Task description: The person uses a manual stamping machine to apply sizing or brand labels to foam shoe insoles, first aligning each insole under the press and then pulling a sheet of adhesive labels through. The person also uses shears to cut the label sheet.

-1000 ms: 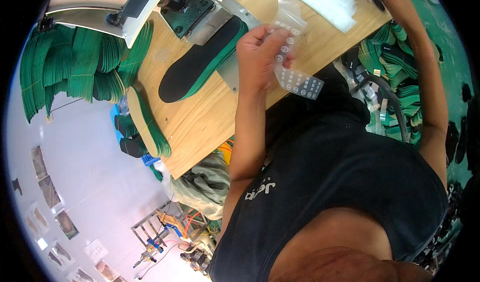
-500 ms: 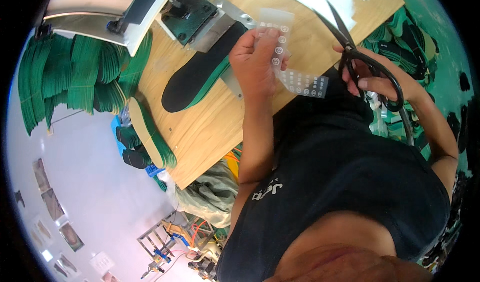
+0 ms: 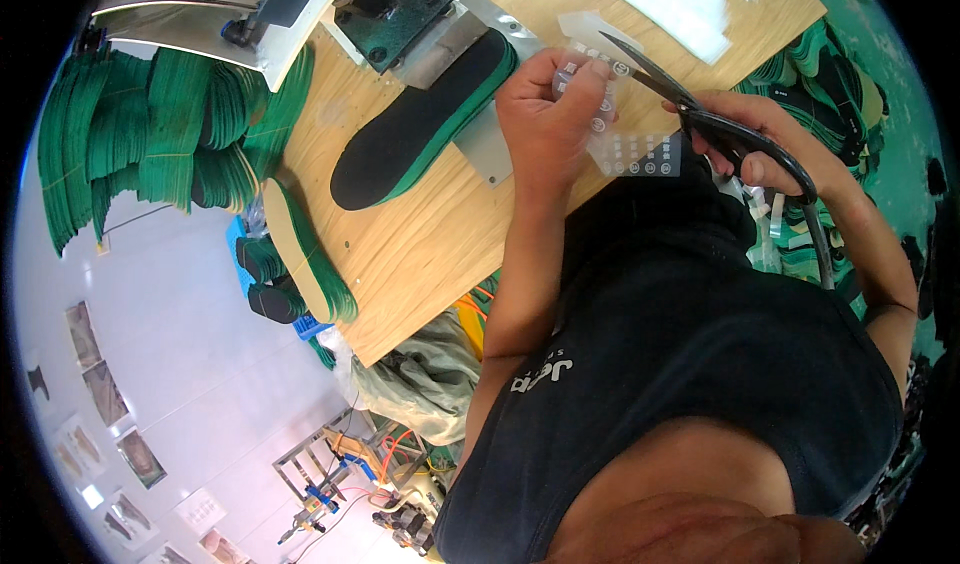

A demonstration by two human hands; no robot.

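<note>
Between the thumb and fingers of my left hand [image 3: 560, 109] is a clear transfer sheet [image 3: 645, 154] with rows of small white marks. Its lower strip hangs out to the right, and its upper end sticks up past my thumb. My right hand [image 3: 765, 134] grips black-handled scissors [image 3: 735, 129]. Their blades point up and left and reach the sheet's upper part beside my left thumb, close together now. Whether the blades have cut into it I cannot make out. A black insole with a green edge [image 3: 420, 124] lies left of my left hand, its upper end by a metal plate.
A machine with a dark block [image 3: 390, 14] stands at the wooden table's [image 3: 420, 274] top left. Stacks of green insoles [image 3: 150, 144] are at the left, with a beige-faced stack [image 3: 295, 254] by the table edge. White sheets [image 3: 670, 4] lie at the far side; more insoles [image 3: 815, 79] are at right.
The scissors' blades have come together and moved left onto the sheet. My left hand and the sheet have shifted right, toward the scissors. The view has shifted slightly.
</note>
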